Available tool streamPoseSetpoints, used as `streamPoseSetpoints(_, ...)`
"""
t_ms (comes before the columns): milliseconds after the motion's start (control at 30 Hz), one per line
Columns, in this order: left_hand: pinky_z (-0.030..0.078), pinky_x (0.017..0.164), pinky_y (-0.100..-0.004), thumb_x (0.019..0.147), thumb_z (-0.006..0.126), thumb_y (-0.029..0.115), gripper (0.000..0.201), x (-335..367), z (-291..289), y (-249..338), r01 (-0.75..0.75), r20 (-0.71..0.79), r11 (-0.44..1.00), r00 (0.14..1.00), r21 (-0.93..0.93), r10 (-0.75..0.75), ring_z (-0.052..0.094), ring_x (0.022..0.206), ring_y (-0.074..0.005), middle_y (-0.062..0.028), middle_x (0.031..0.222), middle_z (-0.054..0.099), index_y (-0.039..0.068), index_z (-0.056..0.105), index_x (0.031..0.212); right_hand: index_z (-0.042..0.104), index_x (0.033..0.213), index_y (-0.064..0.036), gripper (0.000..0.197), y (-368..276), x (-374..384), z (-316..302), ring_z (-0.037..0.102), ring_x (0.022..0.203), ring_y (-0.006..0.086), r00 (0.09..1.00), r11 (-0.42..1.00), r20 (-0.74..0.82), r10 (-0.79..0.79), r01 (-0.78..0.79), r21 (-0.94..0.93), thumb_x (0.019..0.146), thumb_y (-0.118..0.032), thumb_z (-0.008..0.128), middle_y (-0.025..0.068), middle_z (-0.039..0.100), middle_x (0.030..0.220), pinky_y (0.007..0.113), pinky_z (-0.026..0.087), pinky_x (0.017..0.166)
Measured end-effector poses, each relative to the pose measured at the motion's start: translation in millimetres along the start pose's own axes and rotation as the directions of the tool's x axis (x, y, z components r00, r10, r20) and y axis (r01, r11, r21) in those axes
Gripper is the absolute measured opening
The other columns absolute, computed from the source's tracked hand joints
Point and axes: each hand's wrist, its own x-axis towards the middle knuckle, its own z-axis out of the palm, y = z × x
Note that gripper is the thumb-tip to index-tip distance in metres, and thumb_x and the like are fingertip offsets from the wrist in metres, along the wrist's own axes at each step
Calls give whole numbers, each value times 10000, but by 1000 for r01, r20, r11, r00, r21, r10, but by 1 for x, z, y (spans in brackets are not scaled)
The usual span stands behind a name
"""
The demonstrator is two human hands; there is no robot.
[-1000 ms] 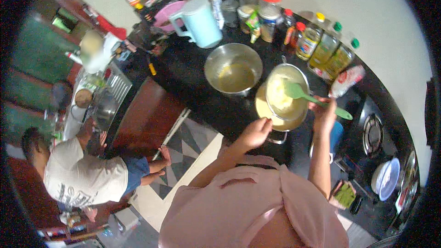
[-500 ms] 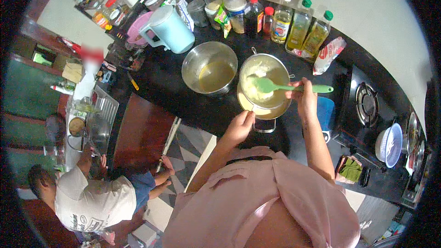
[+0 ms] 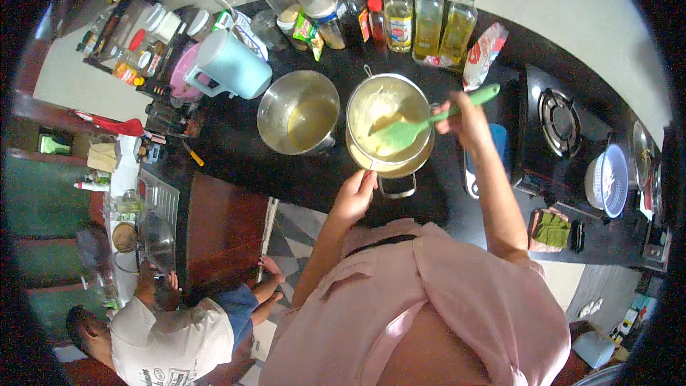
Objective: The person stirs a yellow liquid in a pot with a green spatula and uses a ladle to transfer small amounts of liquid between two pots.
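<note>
The strainer (image 3: pixel 410 102) sits over the pot (image 3: pixel 427 161), the spatula (image 3: pixel 404 134) partly inside it. Left of the strainer stands the bowl (image 3: pixel 277 111), with the pitcher (image 3: pixel 239 64) farther left; behind the strainer are the bottles (image 3: pixel 427 25), to its right the stove (image 3: pixel 532 132).

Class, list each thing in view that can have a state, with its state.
Pot, pale yellow contents showing
Strainer, above the pot, holding pale mixture
Green spatula, blade inside the strainer
Right hand, closed on the spatula
Left hand, closed at strainer's near edge
Metal bowl, uncovered, yellowish liquid inside
Yellow-capped bottle, closed
Burner, bare, no flame visible
</note>
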Motion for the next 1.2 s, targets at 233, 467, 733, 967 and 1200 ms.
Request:
streamPoseSetpoints(233,310,442,-243,921,436,261,259,4,2,8,39,58,999,997,27,-40,368,463,-73,15,540,411,52,499,780,517,885,67,311,-24,35,28,621,567,237,987,994,113,-111,109,29,848,-234,447,171,617,770,301,541,533)
streamPoseSetpoints(467,369,515,-265,909,452,265,260,3,-4,-8,-132,-27,965,989,227,142,432,536,-100,-17,603,470,48,506,777,550,805,28,268,-56,20,22,595,480,183,973,937,198,-117,174,-301,846,-217,452,133,627,709,259,505,448)
streamPoseSetpoints(733,262,391,-232,926,423,276,254,-1,3,10,59,-23,998,998,7,-59,323,420,-58,41,513,366,79,473,773,533,798,22,329,-30,14,11,584,459,186,961,915,-19,-275,256,-312,893,-283,454,143,611,675,278,492,404)
streamPoseSetpoints(967,236,334,-232,930,414,280,257,1,14,16,206,29,968,979,-142,-204,284,369,-54,49,488,334,78,467,779,518,843,36,336,34,-14,10,606,518,224,983,959,-126,136,-98,267,889,-281,420,169,612,751,286,511,463)
streamPoseSetpoints(1200,210,319,-217,934,408,276,248,-2,13,15,196,49,955,981,-222,-190,256,353,-41,63,476,312,92,461,777,533,832,28,215,6,-21,23,613,666,205,888,877,30,-459,459,-145,847,-133,392,159,615,810,305,521,635)
